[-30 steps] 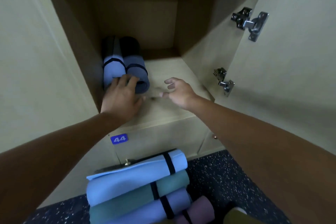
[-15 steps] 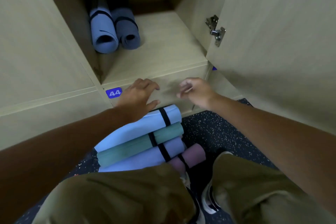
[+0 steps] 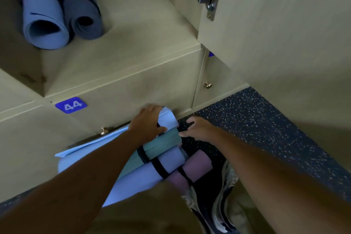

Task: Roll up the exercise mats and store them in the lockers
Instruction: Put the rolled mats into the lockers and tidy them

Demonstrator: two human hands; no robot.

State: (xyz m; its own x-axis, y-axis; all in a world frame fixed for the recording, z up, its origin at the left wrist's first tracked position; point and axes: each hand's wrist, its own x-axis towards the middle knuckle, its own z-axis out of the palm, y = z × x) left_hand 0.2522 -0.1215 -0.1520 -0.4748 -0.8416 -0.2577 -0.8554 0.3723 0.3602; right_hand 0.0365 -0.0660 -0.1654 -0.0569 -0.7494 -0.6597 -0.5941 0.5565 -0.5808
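Since a moment ago: dropped from locker shelf to floor pile, both hands, view tipped down with them.
Stored rolls: light blue rolled foam mat (image 3: 44, 19) and grey-blue rolled foam mat (image 3: 83, 15), side by side at left of the open beige wooden locker (image 3: 133, 30), black straps round each, hollow spiral ends facing out.
Number plate: blue tag reading 44 (image 3: 71, 105), on the closed door below.
Floor pile: pale blue rolled mat (image 3: 168, 118) on top, teal rolled mat (image 3: 163, 141) under it, lavender rolled mat (image 3: 152, 173), mauve rolled mat (image 3: 195, 164) lowest, all soft, matte, strapped.
Left hand (image 3: 146, 124): curled over the pale blue roll's end, gripping.
Right hand (image 3: 199, 129): fingers loosely spread, holding nothing, just beside the teal roll's end.
Risk: loose flap at the pale blue roll's left end, likely to unfurl or catch on lifting; one-ended grip could sag spongy foam; neighbours may roll off across the speckled dark rubber floor (image 3: 266, 119).
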